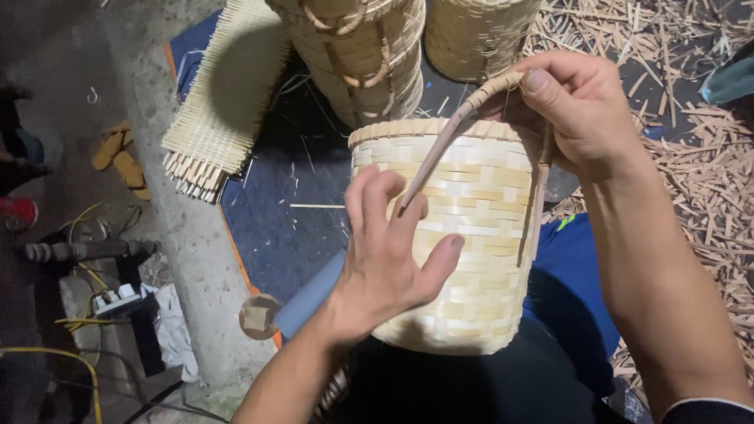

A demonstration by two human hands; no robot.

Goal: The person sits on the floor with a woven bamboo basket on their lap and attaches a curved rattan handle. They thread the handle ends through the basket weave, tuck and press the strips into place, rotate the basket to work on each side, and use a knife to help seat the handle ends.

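On a dark mat (298, 212), the left hand (389, 255) spreads open against a basket (479, 235); the right hand (577, 110) pinches its handle (440, 149).

Basket workshop: bamboo offcuts (707, 173), stacked baskets (361, 55)

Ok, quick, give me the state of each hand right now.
Left hand: open, fingers spread against the side of the woven basket, fingertips at the handle strip.
Right hand: closed, pinching the handle strip's top end at the basket rim.
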